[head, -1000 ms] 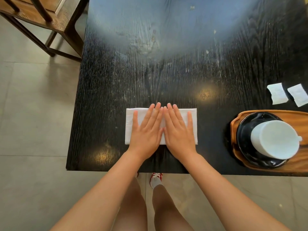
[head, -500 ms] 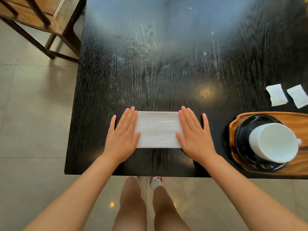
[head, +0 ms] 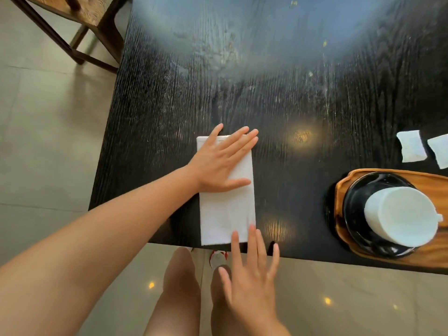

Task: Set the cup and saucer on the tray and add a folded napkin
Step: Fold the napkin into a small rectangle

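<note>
A white cup (head: 401, 215) sits on its black saucer (head: 356, 190) on the wooden tray (head: 436, 253) while, left of the tray, 2 flat, empty hands, left hand (head: 219, 163) and right hand (head: 252, 284), press the folded napkin (head: 228, 209) onto the worktop (head: 266, 93), not yet added.

No sleeve is seen on either forearm, which are shown bare up to the frame's edge, and no ring, watch or band is seen on the left hand (head: 219, 162) or the right hand (head: 251, 284). The legs are bare too. A white shoe with red trim (head: 218, 257) is worn on one foot.
</note>
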{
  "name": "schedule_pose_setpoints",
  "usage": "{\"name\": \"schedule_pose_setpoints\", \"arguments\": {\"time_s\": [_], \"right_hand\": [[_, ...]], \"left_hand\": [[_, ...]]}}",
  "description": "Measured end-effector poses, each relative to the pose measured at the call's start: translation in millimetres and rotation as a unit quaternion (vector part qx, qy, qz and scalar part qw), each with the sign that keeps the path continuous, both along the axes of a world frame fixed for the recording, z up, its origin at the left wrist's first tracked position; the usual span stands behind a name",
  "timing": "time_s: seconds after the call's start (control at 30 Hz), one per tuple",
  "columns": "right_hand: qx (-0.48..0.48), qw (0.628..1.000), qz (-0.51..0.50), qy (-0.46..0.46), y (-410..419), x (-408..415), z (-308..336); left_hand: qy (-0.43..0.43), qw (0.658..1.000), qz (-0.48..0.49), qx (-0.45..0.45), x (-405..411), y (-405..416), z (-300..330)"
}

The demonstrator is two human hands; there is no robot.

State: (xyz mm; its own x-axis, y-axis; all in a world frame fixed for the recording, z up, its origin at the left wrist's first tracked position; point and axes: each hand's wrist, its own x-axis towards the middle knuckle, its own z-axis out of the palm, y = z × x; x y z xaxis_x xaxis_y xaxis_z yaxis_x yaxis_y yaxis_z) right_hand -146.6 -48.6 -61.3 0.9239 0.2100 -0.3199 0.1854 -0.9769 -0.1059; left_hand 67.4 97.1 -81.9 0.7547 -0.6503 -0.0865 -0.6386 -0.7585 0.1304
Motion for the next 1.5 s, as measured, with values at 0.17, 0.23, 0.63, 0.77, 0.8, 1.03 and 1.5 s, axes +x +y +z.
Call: {"name": "schedule_pose_setpoints", "arguments": {"time_s": [0.17, 0.23, 0.63, 0.77, 0.8, 1.03, 1.5], "right_hand": [[0.024, 0.994, 0.090, -0.057, -14.9, -2.2, -1.4], [0.051, 0.985, 0.120, -0.108, -22.8, 10.0, -2.2], [0.168, 0.910, 0.331, -0.184, -48.7, 86.9, 10.9], [0.182, 0.904, 0.353, -0.160, -47.6, 95.8, 10.6], [0.183, 0.907, 0.351, -0.143, -47.4, 97.7, 11.1], [0.222, 0.930, 0.283, -0.076, -44.7, 102.5, 17.2], [0.156, 0.948, 0.275, -0.046, -69.7, 111.6, 2.8]], "left_hand": [[0.002, 0.996, -0.091, 0.010, 14.7, -5.4, 0.8], [-0.007, 0.995, -0.098, 0.008, 15.8, -5.3, -0.1], [-0.009, 0.996, -0.088, 0.002, 12.4, -4.5, 0.7], [0.005, 0.997, -0.070, -0.043, 2.5, 1.0, 9.3], [0.011, 0.996, -0.058, -0.067, -4.0, 6.3, 11.9], [0.073, 0.985, -0.084, -0.135, -67.2, 81.9, 15.4], [-0.012, 0.982, 0.006, -0.190, -83.0, 69.8, -3.5]]}}
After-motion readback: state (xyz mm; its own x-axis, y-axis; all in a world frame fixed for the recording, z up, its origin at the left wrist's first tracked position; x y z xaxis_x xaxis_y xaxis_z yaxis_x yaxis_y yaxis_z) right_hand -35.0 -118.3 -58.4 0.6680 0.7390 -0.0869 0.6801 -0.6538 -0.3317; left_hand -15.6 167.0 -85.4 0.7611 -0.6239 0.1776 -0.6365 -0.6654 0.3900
